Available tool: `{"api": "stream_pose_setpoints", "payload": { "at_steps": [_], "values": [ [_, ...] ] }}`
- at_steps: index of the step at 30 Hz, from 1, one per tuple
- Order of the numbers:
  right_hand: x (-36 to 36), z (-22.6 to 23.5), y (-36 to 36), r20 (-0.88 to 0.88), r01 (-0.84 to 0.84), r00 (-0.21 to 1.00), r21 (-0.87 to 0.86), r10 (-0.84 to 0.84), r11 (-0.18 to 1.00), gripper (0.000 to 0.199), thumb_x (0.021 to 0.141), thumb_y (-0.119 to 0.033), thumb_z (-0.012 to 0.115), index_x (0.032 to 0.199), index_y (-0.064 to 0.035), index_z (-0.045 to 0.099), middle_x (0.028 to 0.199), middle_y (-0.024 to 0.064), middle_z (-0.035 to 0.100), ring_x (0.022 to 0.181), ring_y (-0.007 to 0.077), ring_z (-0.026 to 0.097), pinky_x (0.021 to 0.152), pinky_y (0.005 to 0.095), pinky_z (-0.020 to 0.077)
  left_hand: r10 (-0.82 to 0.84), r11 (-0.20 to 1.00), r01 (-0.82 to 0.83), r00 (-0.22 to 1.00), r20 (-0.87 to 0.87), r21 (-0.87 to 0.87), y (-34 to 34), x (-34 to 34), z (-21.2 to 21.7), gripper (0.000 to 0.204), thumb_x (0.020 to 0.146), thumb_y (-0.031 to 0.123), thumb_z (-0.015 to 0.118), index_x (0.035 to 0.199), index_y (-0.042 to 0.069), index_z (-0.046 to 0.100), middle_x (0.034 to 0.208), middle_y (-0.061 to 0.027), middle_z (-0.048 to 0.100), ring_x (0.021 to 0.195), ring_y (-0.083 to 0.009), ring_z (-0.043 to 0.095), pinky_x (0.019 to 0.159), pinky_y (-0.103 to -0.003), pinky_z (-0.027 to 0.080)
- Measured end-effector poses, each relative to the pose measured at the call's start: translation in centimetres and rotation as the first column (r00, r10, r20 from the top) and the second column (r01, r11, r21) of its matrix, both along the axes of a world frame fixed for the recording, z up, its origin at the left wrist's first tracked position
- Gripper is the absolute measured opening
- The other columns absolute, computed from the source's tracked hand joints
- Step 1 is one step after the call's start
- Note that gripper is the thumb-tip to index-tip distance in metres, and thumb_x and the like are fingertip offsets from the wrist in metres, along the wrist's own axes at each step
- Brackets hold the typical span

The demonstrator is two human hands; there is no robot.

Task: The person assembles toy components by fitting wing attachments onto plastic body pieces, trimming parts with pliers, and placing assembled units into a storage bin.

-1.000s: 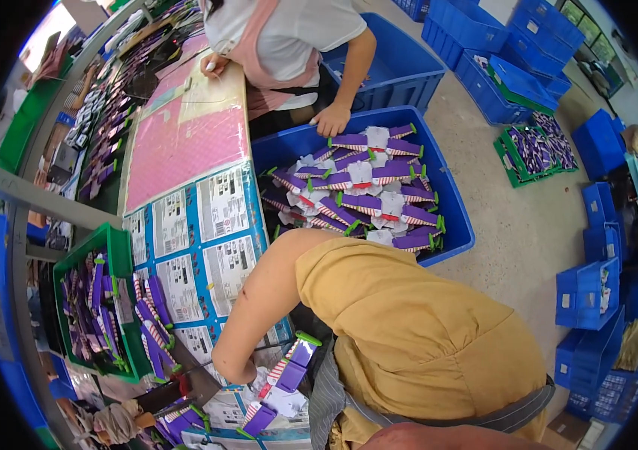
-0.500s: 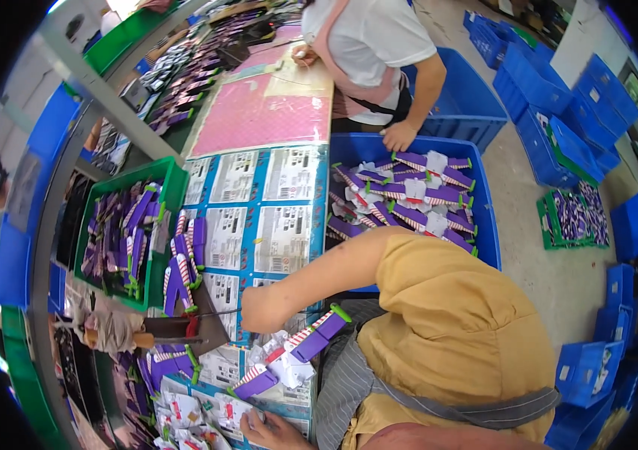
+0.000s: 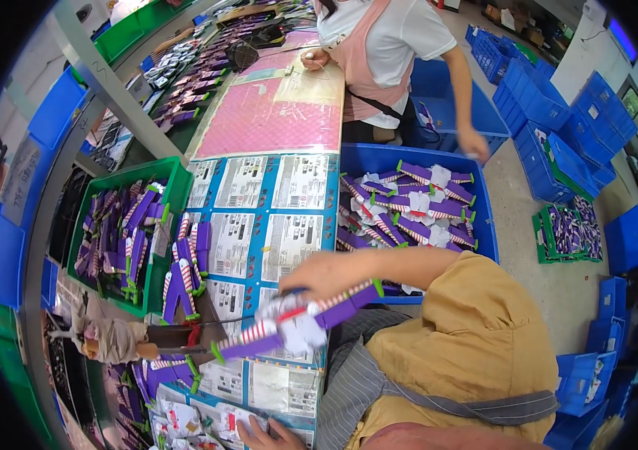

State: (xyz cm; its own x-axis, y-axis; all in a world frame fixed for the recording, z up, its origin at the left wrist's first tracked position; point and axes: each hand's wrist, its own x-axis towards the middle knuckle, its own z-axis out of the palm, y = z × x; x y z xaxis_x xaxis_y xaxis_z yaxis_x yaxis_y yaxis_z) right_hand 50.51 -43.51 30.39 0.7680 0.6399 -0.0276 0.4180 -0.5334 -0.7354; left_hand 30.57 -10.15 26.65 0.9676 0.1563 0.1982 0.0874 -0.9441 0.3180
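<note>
1. Right hand (image 3: 322,276), at 6 o'clock from the view's centre: closed, apparently gripping a winged piece (image 3: 304,331) over the table (image 3: 256,210); both purple wings are spread from its white body, and the piece is judged nearly or fully assembled.
2. Left hand (image 3: 270,436), between 6 and 7 o'clock: cut by the lower edge, fingers at white bodies (image 3: 184,421); whether anything is gripped cannot be told. No wings are seen on these bodies, so work on them is judged to be left.
3. Blue bin (image 3: 487,221), between 2 and 3 o'clock: heaped with winged pieces, judged done.
4. Green crate (image 3: 177,180), at 9 o'clock: filled with purple wings, judged unused; more wings (image 3: 180,289) are laid just beside it, toward 8 o'clock.
</note>
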Motion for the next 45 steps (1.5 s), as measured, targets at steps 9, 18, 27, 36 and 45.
{"api": "stream_pose_setpoints", "payload": {
  "at_steps": [9, 18, 27, 36, 45],
  "values": [
    [12.2, -3.2, -8.4, 0.231, 0.514, 0.851, -0.184, -0.472, 0.838, 0.029, 0.087, -0.036, 0.052, 0.105, -0.0140, 0.059, 0.089, 0.0165, 0.064, 0.082, 0.0363, 0.061, 0.072, 0.0468, 0.0475, -0.048, 0.784, 0.134, 0.987, -0.156, 0.606, 1.1, 0.1, -1.6, 0.036, 0.080, 0.018, 0.067, 0.110, 0.001, 0.058, 0.122, -0.0246, 0.045, 0.112, -0.0400, 0.044, 0.090, -0.046, 0.042],
    [13.9, -3.8, -1.2, 0.764, 0.443, 0.494, 0.189, -0.414, 0.876, 0.012, 0.072, -0.014, 0.054, 0.082, -0.0076, 0.057, 0.077, 0.0096, 0.055, 0.076, 0.0264, 0.057, 0.065, 0.0396, 0.0448, -0.219, 0.975, 0.196, 0.905, 0.363, 0.100, 0.8, 1.4, -2.9, 0.036, 0.082, 0.027, 0.066, 0.109, 0.005, 0.058, 0.122, -0.0216, 0.045, 0.106, -0.0388, 0.050, 0.081, -0.046, 0.048],
    [10.9, -8.1, 3.2, 0.783, 0.279, 0.563, 0.122, -0.265, 0.953, 0.013, 0.075, -0.015, 0.052, 0.086, -0.0098, 0.055, 0.084, 0.0054, 0.053, 0.086, 0.0220, 0.053, 0.078, 0.0360, 0.0390, -0.229, 0.967, 0.250, 0.939, 0.259, -0.052, 2.2, 0.9, -4.4, 0.044, 0.084, 0.032, 0.061, 0.117, 0.005, 0.053, 0.125, -0.0219, 0.044, 0.108, -0.0383, 0.050, 0.088, -0.051, 0.045],
    [10.7, -8.1, 2.6, 0.765, 0.306, 0.592, 0.078, -0.254, 0.949, 0.015, 0.076, -0.016, 0.052, 0.089, -0.0119, 0.058, 0.088, 0.0053, 0.056, 0.090, 0.0221, 0.054, 0.078, 0.0376, 0.0386, -0.425, 0.902, 0.429, 0.853, 0.303, 0.057, 1.6, 2.0, -4.6, 0.040, 0.086, 0.026, 0.058, 0.117, 0.001, 0.053, 0.122, -0.0248, 0.047, 0.109, -0.0397, 0.049, 0.091, -0.051, 0.041],
    [11.7, -7.8, 2.8, 0.710, 0.275, 0.649, 0.115, -0.273, 0.954, 0.004, 0.070, -0.013, 0.054, 0.071, -0.0100, 0.057, 0.069, 0.0089, 0.056, 0.073, 0.0274, 0.059, 0.062, 0.0395, 0.0481, -0.203, 0.979, 0.193, 0.953, 0.225, 0.067, 1.4, 1.3, -3.8, 0.038, 0.090, 0.023, 0.055, 0.119, 0.000, 0.051, 0.132, -0.0254, 0.037, 0.119, -0.0426, 0.038, 0.098, -0.048, 0.034]
  ]
}}
